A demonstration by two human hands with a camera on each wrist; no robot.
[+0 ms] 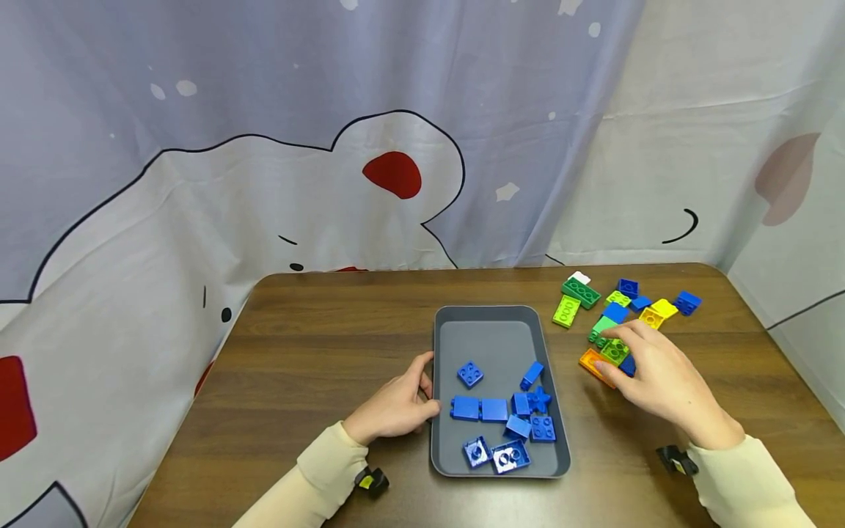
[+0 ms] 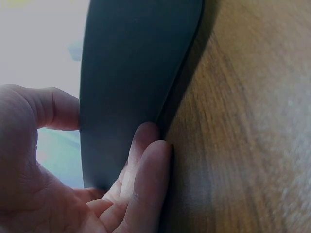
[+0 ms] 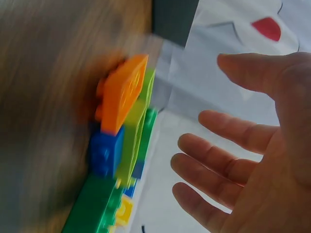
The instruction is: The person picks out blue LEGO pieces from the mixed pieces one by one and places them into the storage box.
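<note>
A grey tray (image 1: 485, 330) holds several blue toy building bricks (image 1: 494, 410), including a blue star-shaped piece (image 1: 539, 400). At its left side my left hand (image 1: 396, 403) grips the wall, thumb at the rim and other fingers low against the outside in the left wrist view. My right hand (image 1: 667, 378) hovers over the loose pile on the right, fingers spread and nothing held. Nearest to it are an orange brick (image 3: 124, 94), a lime green brick (image 1: 615, 352) and a dark blue brick (image 3: 106, 151). A green brick (image 3: 90, 206) shows close by in the right wrist view.
Farther back in the pile lie a dark green brick (image 1: 581, 292), a lime plate (image 1: 566, 311), yellow bricks (image 1: 663, 308), a white piece (image 1: 580, 278) and more blue bricks (image 1: 687, 303). The wooden table (image 1: 330, 330) ends at a patterned curtain (image 1: 277, 205).
</note>
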